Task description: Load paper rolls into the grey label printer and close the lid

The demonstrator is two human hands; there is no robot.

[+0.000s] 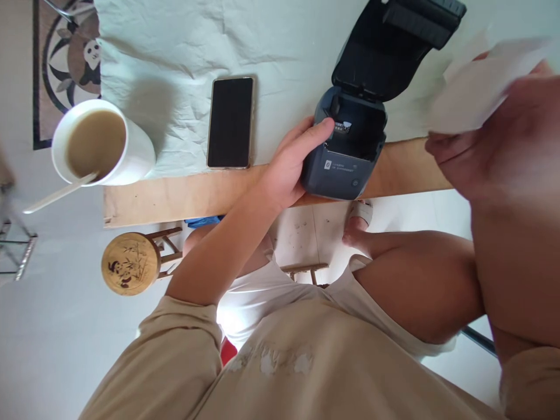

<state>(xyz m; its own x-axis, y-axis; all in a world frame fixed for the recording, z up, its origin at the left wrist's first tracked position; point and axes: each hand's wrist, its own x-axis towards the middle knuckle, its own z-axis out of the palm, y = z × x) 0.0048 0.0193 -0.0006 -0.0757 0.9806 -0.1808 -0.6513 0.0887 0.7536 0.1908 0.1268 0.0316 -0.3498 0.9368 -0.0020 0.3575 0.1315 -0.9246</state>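
A small dark label printer sits at the table's near edge with its lid flipped open and its paper bay showing. My left hand grips the printer's left side, thumb resting on the rim of the bay. My right hand is raised close to the camera at the right, blurred, and pinches a white piece of paper above and to the right of the printer. Whether the paper is a strip or a roll I cannot tell.
A black phone lies face up left of the printer on a pale cloth. A white cup of milky drink with a spoon stands at the left. The wooden table edge, a round stool and my knees lie below.
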